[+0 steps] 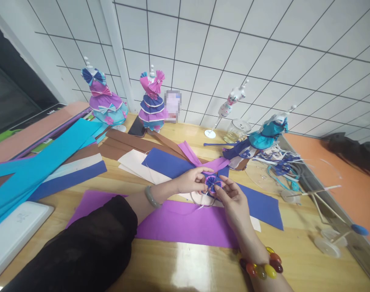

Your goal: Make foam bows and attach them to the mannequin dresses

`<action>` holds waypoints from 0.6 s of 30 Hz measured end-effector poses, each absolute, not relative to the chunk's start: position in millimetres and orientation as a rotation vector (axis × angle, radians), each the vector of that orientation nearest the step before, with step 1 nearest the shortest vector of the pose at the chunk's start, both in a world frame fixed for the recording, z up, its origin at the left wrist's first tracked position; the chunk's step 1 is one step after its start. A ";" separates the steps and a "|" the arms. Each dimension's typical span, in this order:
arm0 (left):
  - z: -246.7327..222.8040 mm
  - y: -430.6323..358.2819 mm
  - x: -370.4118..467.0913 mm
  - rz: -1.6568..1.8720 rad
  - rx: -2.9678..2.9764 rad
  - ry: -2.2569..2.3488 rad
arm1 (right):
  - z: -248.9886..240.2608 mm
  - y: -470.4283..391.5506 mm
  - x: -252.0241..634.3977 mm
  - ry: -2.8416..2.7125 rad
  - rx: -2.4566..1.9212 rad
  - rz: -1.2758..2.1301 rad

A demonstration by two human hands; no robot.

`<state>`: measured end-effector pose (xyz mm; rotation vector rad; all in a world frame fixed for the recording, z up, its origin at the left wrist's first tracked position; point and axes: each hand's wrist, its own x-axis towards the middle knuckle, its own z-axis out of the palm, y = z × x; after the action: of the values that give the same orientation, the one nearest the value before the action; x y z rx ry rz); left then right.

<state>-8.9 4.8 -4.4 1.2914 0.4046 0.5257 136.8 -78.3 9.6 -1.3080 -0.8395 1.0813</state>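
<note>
Between both hands is a small pleated rosette (210, 183), dark blue with a pink-purple edge. My left hand (194, 180) pinches its left side. On the right side, the fingers of my right hand (232, 196) are closed on the same rosette. A thin ring-like loop (205, 206) with a pale ribbon end shows just beneath the fingers; what it is made of I cannot tell. Under the hands lie a purple sheet (185, 223), a dark blue strip (261, 205) and cream pieces (136, 164). A folded orchid-coloured strip (214, 165) sits just beyond the fingers.
Small dress forms in layered dresses (107, 101) (151, 107) stand at the back, and a dressed one (264, 136) leans at the right. A bare form (227, 107) stands near a glass jar (238, 129). Turquoise strips (51, 166), a white box (20, 231) and scraps (282, 166) lie around.
</note>
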 end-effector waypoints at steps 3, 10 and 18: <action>-5.9 5.1 -8.2 0.521 1.302 0.407 | 11.2 -78.6 135.9 -0.827 -1.313 1.089; -6.3 6.4 -7.8 0.527 1.304 0.388 | 10.6 -78.3 135.7 -0.818 -1.304 1.083; -5.1 5.2 -8.6 0.506 1.311 0.426 | 10.4 -78.1 137.9 -0.869 -1.308 1.058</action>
<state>-8.6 5.2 -5.1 1.3114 0.4262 0.5063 137.9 -78.1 10.4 -1.3077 -0.8690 1.0575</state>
